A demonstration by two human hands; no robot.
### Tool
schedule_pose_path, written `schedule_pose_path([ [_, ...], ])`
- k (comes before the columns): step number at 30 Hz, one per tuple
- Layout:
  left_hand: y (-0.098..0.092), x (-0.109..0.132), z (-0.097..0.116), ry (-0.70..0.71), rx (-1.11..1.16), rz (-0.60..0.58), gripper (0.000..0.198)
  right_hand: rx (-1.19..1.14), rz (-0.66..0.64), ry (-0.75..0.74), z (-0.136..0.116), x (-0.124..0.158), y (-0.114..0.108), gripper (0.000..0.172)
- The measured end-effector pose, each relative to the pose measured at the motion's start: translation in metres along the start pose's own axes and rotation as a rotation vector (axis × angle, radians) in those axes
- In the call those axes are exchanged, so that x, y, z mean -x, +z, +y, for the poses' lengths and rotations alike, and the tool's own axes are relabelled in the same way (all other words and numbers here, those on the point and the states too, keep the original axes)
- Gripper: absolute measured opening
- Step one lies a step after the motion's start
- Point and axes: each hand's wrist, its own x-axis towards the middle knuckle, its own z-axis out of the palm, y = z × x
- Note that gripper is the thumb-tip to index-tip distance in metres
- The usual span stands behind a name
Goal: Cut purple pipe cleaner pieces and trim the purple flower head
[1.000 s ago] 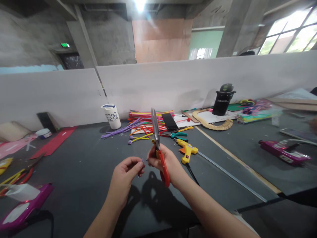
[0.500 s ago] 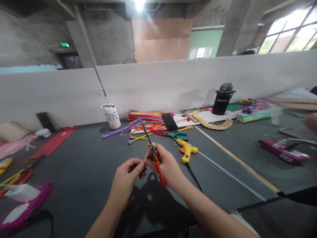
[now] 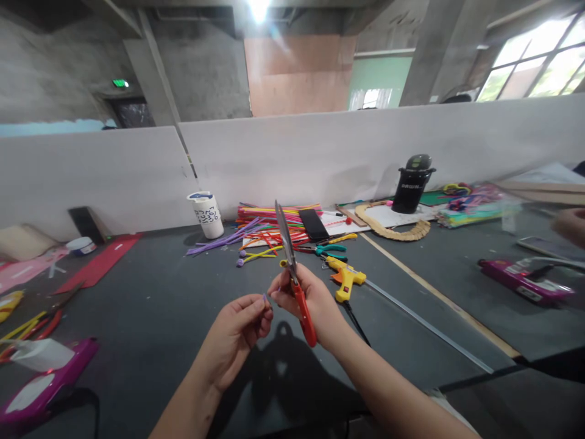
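Note:
My right hand (image 3: 311,302) is closed round the orange handle of a pair of scissors (image 3: 292,274), whose blades are together and point up and away from me. My left hand (image 3: 237,335) sits just left of it, fingers curled in a pinch on a tiny purple bit (image 3: 264,299) that I cannot make out well. The fingertips of both hands nearly touch above the dark grey table (image 3: 150,323).
Behind the hands lie a heap of coloured pipe cleaners (image 3: 269,222), a black phone (image 3: 313,224), teal pliers (image 3: 326,249), a yellow glue gun (image 3: 345,277) and a white cup (image 3: 205,214). Purple glue guns (image 3: 521,281) (image 3: 41,384) lie at both sides. Another person's hand (image 3: 569,224) shows at far right.
The scissors tipped left and lower half a second ago with my hands pressed together, then swung back upright. My left hand has dropped slightly and drawn apart from the right.

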Motion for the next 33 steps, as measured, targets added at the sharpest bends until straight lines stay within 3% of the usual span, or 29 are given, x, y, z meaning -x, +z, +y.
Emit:
schedule_pose_path([
  [6,0.003,0.001,-0.002,0.037,-0.074,0.003,0.008,-0.062,-0.011,0.031,0.001,0.000,0.003,0.021],
  [14,-0.013,-0.007,0.005,0.202,0.036,0.268,0.010,-0.059,0.013,0.173,-0.001,-0.001,0.003,0.017],
  [16,-0.014,-0.006,0.007,0.152,0.010,0.231,0.010,-0.028,0.033,0.152,-0.002,-0.001,0.002,0.015],
  [19,-0.008,-0.003,0.004,0.044,-0.098,0.070,0.009,0.023,0.020,0.055,-0.002,-0.001,0.001,0.016],
  [23,0.001,0.000,-0.001,0.017,-0.193,-0.048,0.014,-0.020,-0.025,0.058,0.000,0.000,0.001,0.023],
  [33,-0.003,0.000,0.002,0.076,-0.286,0.004,0.016,0.070,-0.039,0.020,0.002,0.001,0.001,0.013],
])
